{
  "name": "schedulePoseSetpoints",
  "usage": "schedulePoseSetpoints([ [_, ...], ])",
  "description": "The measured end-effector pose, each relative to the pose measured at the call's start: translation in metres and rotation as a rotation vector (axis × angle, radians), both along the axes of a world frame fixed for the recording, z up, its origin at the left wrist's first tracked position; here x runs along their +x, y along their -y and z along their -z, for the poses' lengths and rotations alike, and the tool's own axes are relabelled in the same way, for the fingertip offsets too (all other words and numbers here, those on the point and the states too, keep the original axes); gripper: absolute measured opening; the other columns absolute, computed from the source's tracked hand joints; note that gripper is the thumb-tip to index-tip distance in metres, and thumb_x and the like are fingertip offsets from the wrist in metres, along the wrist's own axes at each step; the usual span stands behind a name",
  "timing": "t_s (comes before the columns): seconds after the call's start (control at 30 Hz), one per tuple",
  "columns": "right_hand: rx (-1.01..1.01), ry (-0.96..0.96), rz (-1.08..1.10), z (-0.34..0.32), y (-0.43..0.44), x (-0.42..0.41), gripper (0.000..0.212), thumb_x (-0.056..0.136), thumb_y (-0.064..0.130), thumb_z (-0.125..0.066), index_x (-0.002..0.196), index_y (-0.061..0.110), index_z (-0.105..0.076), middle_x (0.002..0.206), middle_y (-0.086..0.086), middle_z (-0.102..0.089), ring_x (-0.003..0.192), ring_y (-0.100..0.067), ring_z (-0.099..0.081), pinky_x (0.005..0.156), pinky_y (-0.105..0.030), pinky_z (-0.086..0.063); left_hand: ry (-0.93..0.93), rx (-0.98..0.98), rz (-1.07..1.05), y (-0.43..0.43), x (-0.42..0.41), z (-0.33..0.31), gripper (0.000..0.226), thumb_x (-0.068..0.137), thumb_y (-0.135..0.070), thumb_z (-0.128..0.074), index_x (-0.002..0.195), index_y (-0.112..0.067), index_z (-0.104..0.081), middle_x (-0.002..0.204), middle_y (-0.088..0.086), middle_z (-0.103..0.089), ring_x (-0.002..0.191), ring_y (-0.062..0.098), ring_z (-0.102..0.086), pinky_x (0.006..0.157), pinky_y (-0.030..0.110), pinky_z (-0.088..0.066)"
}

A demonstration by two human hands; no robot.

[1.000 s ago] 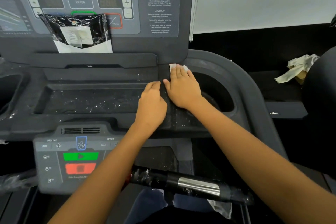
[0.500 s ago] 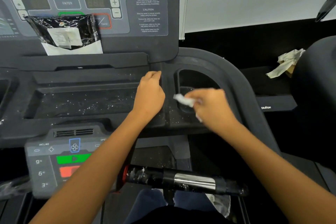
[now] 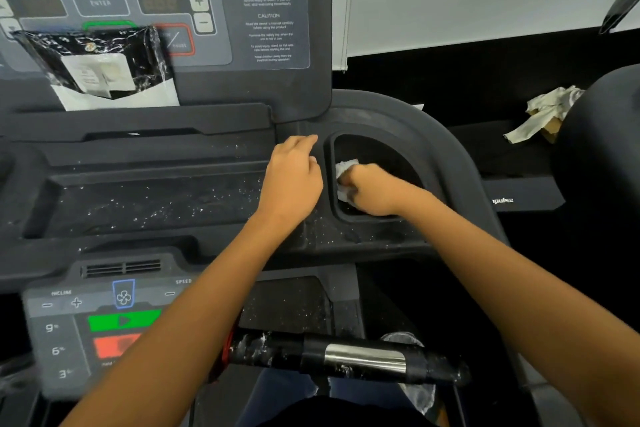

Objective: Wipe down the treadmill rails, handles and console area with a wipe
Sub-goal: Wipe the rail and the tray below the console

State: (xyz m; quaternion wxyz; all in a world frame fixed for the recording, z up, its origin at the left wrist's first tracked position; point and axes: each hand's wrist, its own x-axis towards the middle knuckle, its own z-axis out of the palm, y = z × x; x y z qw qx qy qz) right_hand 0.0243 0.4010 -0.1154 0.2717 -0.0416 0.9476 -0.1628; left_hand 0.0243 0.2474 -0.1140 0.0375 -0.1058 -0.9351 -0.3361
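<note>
The wipe [image 3: 346, 170] is gripped in the curled fingers of the right hand [image 3: 375, 189], low inside the cup holder [image 3: 405, 152], and is partly hidden by the knuckles. The left hand [image 3: 292, 180] is rested on the ridge beside it, fingers loosely bent, apparently holding nothing. A speckled tray [image 3: 156, 201], a wrapped packet [image 3: 100, 62], a handlebar [image 3: 363, 357] and a crumpled rag [image 3: 543, 113] lie around.

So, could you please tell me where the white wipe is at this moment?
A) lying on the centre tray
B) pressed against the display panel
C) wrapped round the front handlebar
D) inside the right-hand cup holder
D: the right hand holds the white wipe down inside the cup holder.
</note>
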Motion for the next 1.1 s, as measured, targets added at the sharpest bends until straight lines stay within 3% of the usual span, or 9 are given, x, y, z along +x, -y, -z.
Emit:
schedulePoseSetpoints([
  [0.07, 0.009, 0.057, -0.037, 0.007, 0.001, -0.011, 0.012, 0.097, 0.010, -0.047, 0.096, 0.006, -0.058, 0.128, -0.017, -0.052, 0.106, -0.031, -0.057, 0.096, -0.042, -0.047, 0.005, -0.011, 0.014, -0.002, -0.001, 0.001, 0.043, 0.098, -0.009, -0.044, 0.140, -0.009, -0.046, 0.142, 0.006, -0.048, 0.135, 0.020, -0.037, 0.107, 0.026, -0.029],
  [0.13, 0.097, 0.059, -0.085, 0.010, -0.003, -0.018, 0.030, 0.095, 0.008, -0.046, 0.123, 0.003, -0.053, 0.146, -0.014, -0.034, 0.122, -0.035, -0.046, 0.103, -0.044, -0.042, 0.003, -0.029, 0.027, -0.004, -0.001, 0.001, 0.042, 0.098, -0.009, -0.044, 0.140, -0.009, -0.047, 0.141, 0.006, -0.049, 0.134, 0.021, -0.037, 0.106, 0.024, -0.028],
  [0.23, 0.279, 0.156, -0.088, 0.009, -0.007, -0.014, 0.070, 0.094, 0.004, -0.044, 0.153, 0.009, -0.007, 0.160, -0.009, -0.008, 0.136, -0.037, -0.032, 0.107, -0.043, -0.037, 0.005, -0.047, 0.038, -0.005, -0.002, 0.002, 0.041, 0.097, -0.009, -0.044, 0.138, -0.008, -0.048, 0.139, 0.006, -0.051, 0.133, 0.021, -0.037, 0.106, 0.024, -0.028],
  [0.4, 0.380, 0.309, -0.061, -0.006, -0.004, 0.001, 0.042, 0.102, 0.013, -0.029, 0.139, 0.000, -0.042, 0.144, -0.017, -0.042, 0.127, -0.035, -0.044, 0.103, -0.038, -0.037, -0.010, -0.095, 0.077, -0.007, 0.003, 0.003, 0.040, 0.097, -0.008, -0.043, 0.137, -0.008, -0.049, 0.138, 0.006, -0.051, 0.132, 0.020, -0.037, 0.103, 0.022, -0.028],
  [0.63, -0.026, 0.300, 0.052, -0.008, 0.023, -0.006, 0.023, 0.097, 0.007, -0.042, 0.113, 0.003, -0.059, 0.096, -0.007, -0.057, 0.080, -0.019, -0.052, 0.069, -0.028, -0.043, -0.030, -0.149, 0.139, -0.016, 0.005, 0.008, 0.043, 0.096, -0.005, -0.043, 0.139, -0.005, -0.047, 0.138, 0.006, -0.048, 0.131, 0.021, -0.037, 0.104, 0.025, -0.032],
  [0.73, -0.259, 0.233, 0.322, 0.011, 0.004, -0.008, 0.010, 0.089, 0.002, -0.058, 0.091, 0.005, -0.067, 0.090, -0.009, -0.065, 0.082, -0.021, -0.063, 0.075, -0.032, -0.055, -0.024, -0.138, 0.145, -0.014, 0.004, 0.008, 0.042, 0.097, -0.005, -0.042, 0.139, -0.006, -0.046, 0.139, 0.005, -0.048, 0.132, 0.019, -0.036, 0.104, 0.021, -0.028],
  [0.8, -0.430, 0.010, 0.541, 0.020, -0.010, -0.010, 0.009, 0.084, 0.005, -0.067, 0.090, 0.006, -0.073, 0.095, -0.010, -0.070, 0.090, -0.022, -0.066, 0.083, -0.034, -0.056, -0.022, -0.131, 0.141, -0.013, 0.003, 0.009, 0.042, 0.098, -0.007, -0.043, 0.140, -0.007, -0.046, 0.140, 0.005, -0.048, 0.132, 0.018, -0.035, 0.105, 0.021, -0.028],
  [0.93, -0.152, -0.182, 0.258, 0.030, -0.011, -0.020, 0.034, 0.085, 0.004, -0.066, 0.118, 0.009, -0.065, 0.114, -0.013, -0.065, 0.105, -0.027, -0.062, 0.088, -0.033, -0.051, -0.015, -0.116, 0.125, -0.013, 0.002, 0.010, 0.041, 0.098, -0.009, -0.044, 0.139, -0.008, -0.047, 0.139, 0.004, -0.048, 0.132, 0.019, -0.036, 0.106, 0.022, -0.028],
  [1.1, -0.075, 0.069, 0.041, 0.031, -0.005, -0.015, 0.016, 0.089, 0.008, -0.060, 0.099, 0.012, -0.073, 0.103, -0.007, -0.070, 0.098, -0.022, -0.064, 0.091, -0.035, -0.053, -0.025, -0.100, 0.136, -0.011, 0.002, 0.011, 0.040, 0.097, -0.009, -0.046, 0.136, -0.010, -0.049, 0.136, 0.004, -0.051, 0.130, 0.019, -0.038, 0.105, 0.024, -0.029],
])
